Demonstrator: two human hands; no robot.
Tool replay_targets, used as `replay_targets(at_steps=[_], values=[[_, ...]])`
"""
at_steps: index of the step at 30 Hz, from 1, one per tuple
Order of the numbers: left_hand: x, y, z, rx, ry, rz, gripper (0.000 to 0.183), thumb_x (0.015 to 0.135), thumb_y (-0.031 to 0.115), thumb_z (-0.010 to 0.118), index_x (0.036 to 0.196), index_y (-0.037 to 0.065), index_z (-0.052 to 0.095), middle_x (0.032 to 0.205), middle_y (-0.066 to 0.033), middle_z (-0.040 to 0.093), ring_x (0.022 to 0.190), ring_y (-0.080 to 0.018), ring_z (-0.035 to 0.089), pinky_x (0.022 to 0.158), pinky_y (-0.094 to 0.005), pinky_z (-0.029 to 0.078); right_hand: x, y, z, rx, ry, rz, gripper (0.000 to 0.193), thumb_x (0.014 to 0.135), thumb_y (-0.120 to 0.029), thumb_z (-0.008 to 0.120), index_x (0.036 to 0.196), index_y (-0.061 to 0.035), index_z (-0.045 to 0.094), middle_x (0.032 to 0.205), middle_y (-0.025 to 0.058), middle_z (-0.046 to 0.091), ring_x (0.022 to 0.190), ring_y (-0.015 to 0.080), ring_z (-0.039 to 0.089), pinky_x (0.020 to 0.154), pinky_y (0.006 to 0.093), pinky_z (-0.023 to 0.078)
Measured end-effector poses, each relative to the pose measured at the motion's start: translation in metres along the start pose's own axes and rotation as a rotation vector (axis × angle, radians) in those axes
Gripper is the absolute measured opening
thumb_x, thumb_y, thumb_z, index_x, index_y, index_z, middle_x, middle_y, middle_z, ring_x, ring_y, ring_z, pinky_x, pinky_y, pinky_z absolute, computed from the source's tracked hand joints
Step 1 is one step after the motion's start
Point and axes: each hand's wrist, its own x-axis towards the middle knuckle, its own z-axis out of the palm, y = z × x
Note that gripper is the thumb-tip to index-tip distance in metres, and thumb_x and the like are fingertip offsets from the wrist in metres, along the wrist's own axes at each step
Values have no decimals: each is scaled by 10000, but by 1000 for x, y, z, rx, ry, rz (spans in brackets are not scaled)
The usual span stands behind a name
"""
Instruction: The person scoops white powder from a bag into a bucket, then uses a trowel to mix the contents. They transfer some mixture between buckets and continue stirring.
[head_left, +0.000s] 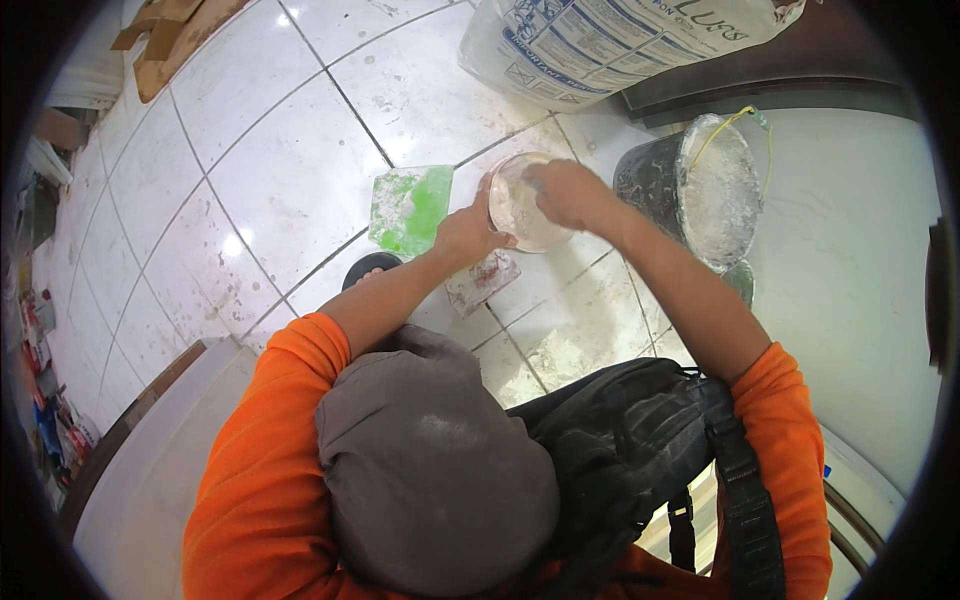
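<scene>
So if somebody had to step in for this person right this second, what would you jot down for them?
Left hand: grips the near rim of the small round tub, steadying it.
Right hand: down inside the tub, on the white paste.
Around: black bucket crusted with white mix to the right; green-smeared trowel board on the tiled floor to the left; another trowel under the tub; big printed sack behind.
Done: white material is already in the tub.
Left: whether it is fully worked cannot be told from here.
</scene>
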Motion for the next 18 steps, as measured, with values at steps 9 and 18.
replay_targets(at_steps=[9,18], values=[[1,-8,4,5,25,17,1239,782,574,809,1662,158,42,964,-231,730,909,-397,717,783,-466,560,-92,4,44,64,97,-22,460,885,-24,588,1325,-148,642,1079,167,623,1021,367,645,861,462,547],[-10,-12,15,36,109,94,1204,814,482,823,1656,107,49,892,-145,724,855,-318,719,762,-430,568,-61,37,37,191,285,155,290,944,-201,597,1225,-173,661,1065,171,714,952,348,693,836,474,555]])
